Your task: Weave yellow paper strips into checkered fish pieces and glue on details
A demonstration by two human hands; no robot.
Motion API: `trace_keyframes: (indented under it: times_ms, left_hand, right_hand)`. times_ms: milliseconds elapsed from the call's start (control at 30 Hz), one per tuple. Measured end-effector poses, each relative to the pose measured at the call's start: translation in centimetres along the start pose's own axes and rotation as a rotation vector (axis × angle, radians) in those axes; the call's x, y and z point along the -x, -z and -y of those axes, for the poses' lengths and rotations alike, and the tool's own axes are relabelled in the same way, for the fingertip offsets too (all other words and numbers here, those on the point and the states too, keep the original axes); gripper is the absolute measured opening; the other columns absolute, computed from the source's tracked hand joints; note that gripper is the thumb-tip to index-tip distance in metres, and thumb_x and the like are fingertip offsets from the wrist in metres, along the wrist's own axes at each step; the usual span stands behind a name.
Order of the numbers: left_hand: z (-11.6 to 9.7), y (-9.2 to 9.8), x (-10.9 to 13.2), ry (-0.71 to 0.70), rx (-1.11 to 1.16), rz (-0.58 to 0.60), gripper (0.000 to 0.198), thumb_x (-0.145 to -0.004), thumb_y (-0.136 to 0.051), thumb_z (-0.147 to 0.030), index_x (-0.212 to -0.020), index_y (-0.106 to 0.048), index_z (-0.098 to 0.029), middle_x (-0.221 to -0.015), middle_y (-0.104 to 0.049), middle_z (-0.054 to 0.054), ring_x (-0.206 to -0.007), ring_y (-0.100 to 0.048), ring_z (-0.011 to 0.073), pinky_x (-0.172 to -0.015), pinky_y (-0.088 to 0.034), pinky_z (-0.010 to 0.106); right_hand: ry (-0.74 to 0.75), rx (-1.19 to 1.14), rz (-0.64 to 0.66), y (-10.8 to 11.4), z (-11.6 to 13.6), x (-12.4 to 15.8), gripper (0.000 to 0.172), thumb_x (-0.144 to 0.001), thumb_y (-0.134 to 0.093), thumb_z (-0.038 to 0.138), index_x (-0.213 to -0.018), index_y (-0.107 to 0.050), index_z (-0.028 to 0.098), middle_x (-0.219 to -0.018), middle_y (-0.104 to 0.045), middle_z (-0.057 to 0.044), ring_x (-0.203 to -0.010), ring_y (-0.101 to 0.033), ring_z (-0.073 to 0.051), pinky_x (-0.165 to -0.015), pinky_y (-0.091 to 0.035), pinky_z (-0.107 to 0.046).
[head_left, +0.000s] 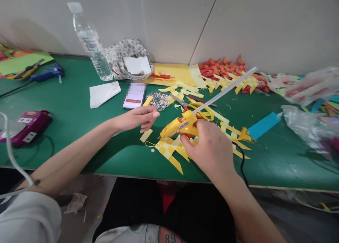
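My right hand (pixel 212 147) is wrapped round the handle of a yellow hot glue gun (pixel 174 127), its nozzle pointing left. A long translucent glue stick (pixel 227 88) sticks out of the gun's back. Below the gun lies a woven yellow paper fish (pixel 166 149) with a thin loop at its left end, partly hidden by the gun and my hand. My left hand (pixel 141 117) hovers left of the nozzle with fingers curled and pinched together; what they hold, if anything, is too small to see. Behind it stands a round clear dish (pixel 159 101) of small googly eyes.
Yellow-handled scissors (pixel 202 110) lie among yellow paper scraps behind the gun. A phone (pixel 134 96), a water bottle (pixel 92 45) and a spotted cloth bag (pixel 127 56) stand toward the wall. At left are a blue glue gun (pixel 49 72) and a purple power strip (pixel 29 126).
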State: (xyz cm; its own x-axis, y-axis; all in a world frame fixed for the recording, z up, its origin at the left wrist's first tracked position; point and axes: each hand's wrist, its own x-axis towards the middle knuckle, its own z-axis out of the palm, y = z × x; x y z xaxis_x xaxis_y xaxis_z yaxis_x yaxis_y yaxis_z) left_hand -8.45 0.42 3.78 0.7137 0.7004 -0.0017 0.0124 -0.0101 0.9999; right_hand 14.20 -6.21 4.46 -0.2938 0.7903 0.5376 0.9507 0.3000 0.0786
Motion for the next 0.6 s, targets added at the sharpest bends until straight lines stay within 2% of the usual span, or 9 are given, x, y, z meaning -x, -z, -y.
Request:
trace_keyframes:
  times_ms: [167, 333, 500, 600]
  left_hand:
    - [0.5, 0.2, -0.3, -0.088, 0.004, -0.126, 0.03, -0.09, -0.047, -0.039, -0.069, -0.039, -0.019, -0.05, -0.034, -0.008, -0.042, -0.038, 0.0054, -0.043, -0.031, 0.02]
    - [0.7, 0.2, -0.6, -0.145, -0.063, -0.283, 0.031, -0.089, -0.049, -0.037, -0.067, -0.038, -0.019, -0.052, -0.035, -0.008, -0.045, -0.039, 0.0052, -0.046, -0.033, 0.02]
    - [0.7, 0.3, -1.0, -0.191, -0.032, -0.571, 0.03, -0.088, -0.05, -0.036, -0.066, -0.038, -0.019, -0.057, -0.039, -0.006, -0.052, -0.046, 0.0054, -0.053, -0.041, 0.019]
    - [1.0, 0.9, -1.1, -0.272, -0.026, -0.682, 0.021, -0.08, -0.062, -0.03, -0.076, -0.044, -0.02, -0.067, -0.051, -0.004, -0.065, -0.056, 0.007, -0.065, -0.048, 0.02]
  right_hand:
    - [0.012, -0.057, 0.023, 0.4, 0.3, 0.1, 0.017, -0.071, -0.052, 0.031, -0.08, -0.052, 0.017, -0.066, -0.056, -0.003, -0.062, -0.051, -0.018, -0.052, -0.028, -0.027]
    - [-0.018, -0.086, 0.048, 1.1, -0.5, 0.3, 0.015, -0.067, -0.051, 0.034, -0.071, -0.049, 0.019, -0.06, -0.053, -0.002, -0.055, -0.049, -0.016, -0.049, -0.026, -0.025]
    - [-0.006, -0.103, 0.08, 1.5, -1.3, 0.6, 0.017, -0.065, -0.051, 0.037, -0.067, -0.048, 0.02, -0.056, -0.051, 0.0, -0.053, -0.048, -0.015, -0.048, -0.026, -0.024]
    - [-0.017, -0.061, 0.062, 1.4, -1.5, 0.7, 0.018, -0.064, -0.052, 0.037, -0.066, -0.048, 0.02, -0.057, -0.052, 0.0, -0.052, -0.047, -0.015, -0.048, -0.025, -0.025]
